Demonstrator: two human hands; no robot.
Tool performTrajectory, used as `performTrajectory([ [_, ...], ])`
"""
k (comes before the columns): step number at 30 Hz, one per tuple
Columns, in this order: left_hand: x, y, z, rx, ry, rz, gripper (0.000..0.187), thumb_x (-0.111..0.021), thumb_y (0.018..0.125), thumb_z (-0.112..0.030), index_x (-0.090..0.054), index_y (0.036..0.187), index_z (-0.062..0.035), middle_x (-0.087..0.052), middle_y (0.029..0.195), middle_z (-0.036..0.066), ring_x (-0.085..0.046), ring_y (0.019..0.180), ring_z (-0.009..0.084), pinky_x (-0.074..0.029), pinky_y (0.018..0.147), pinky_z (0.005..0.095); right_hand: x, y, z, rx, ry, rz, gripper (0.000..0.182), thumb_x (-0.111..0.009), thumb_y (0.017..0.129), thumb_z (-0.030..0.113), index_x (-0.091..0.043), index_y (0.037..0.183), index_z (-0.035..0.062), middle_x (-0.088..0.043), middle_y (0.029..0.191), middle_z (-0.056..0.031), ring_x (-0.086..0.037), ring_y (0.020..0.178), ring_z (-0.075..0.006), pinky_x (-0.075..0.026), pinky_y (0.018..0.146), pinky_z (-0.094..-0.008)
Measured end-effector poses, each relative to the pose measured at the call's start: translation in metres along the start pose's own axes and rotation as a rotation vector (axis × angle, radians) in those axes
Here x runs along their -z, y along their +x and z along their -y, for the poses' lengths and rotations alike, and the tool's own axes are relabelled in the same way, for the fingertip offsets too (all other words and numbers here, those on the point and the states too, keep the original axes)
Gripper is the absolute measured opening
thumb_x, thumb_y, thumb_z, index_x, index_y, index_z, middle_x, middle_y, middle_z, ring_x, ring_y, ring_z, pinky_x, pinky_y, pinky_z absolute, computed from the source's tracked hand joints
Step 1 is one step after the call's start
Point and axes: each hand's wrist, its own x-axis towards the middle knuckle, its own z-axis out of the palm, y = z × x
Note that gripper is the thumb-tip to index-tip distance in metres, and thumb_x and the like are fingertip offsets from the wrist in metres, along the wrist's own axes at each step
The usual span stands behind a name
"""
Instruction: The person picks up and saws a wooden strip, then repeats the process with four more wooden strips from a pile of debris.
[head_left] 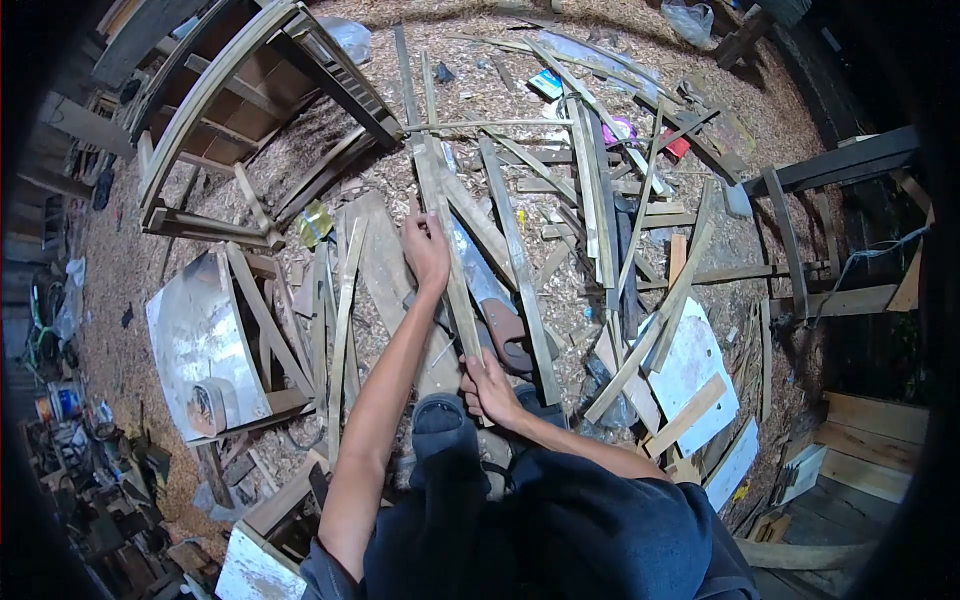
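A long, narrow wooden strip (459, 290) runs away from me, tilted slightly left. My left hand (428, 255) grips its left edge around the middle, fingers partly curled. At the near end, my right hand (488, 390) is closed on the same strip, the thumb lying along it. Just right of the strip lies a handsaw, its brown handle (510, 338) near my right hand and its blade (474, 268) partly hidden by wood. Another long strip (518, 270) crosses over the saw. Under my left arm is a wide, flat board (378, 255).
Loose wooden strips (595, 190) are piled ahead to the right, beside a white panel (695, 365). A wooden frame (215, 110) stands at the far left. A white-faced box (205, 345) holding up a mug is at left. Wood shavings cover the ground.
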Motion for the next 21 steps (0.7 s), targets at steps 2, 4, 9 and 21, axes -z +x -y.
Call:
performTrajectory([
  [2,0.001,-0.003,-0.002,-0.002,-0.014,0.006,0.027,-0.054,0.094,-0.026,-0.055,0.096,0.0006,-0.059,0.086,0.018,-0.058,0.078,0.0307,-0.045,0.073,0.0409,0.002,0.001,-0.002,-0.006,0.003,-0.002,0.025,-0.04,0.101,0.037,-0.037,0.103,0.0128,-0.033,0.064,0.0035,-0.029,0.044,-0.005,-0.026,0.038,-0.0225],
  [4,0.006,-0.006,-0.013,-0.004,-0.027,0.011,0.026,-0.053,0.094,-0.025,-0.054,0.098,0.0006,-0.059,0.086,0.018,-0.059,0.077,0.0309,-0.045,0.072,0.041,0.002,0.001,-0.002,-0.011,0.006,-0.002,0.024,-0.04,0.101,0.037,-0.036,0.098,0.0136,-0.033,0.064,0.0035,-0.028,0.044,-0.0051,-0.025,0.037,-0.0227],
  [9,0.004,-0.006,-0.019,-0.137,0.003,-0.029,0.024,-0.05,0.096,-0.024,-0.051,0.1,-0.0001,-0.061,0.081,0.016,-0.06,0.066,0.0263,-0.048,0.064,0.0401,-0.002,-0.002,-0.001,-0.024,0.016,-0.02,0.024,-0.04,0.101,0.037,-0.034,0.094,0.0146,-0.033,0.063,0.0032,-0.028,0.044,-0.0052,-0.025,0.037,-0.0224],
  [21,0.01,0.004,-0.036,0.541,-0.544,0.454,0.034,-0.035,0.101,-0.04,-0.044,0.095,-0.0077,-0.044,0.067,0.001,-0.037,0.043,0.0075,-0.03,0.034,0.023,0.015,0.007,-0.007,0.317,-0.437,-0.02,0.029,-0.04,0.102,0.03,-0.044,0.11,0.0023,-0.053,0.074,-0.0068,-0.056,0.063,-0.0152,-0.048,0.061,-0.03],
])
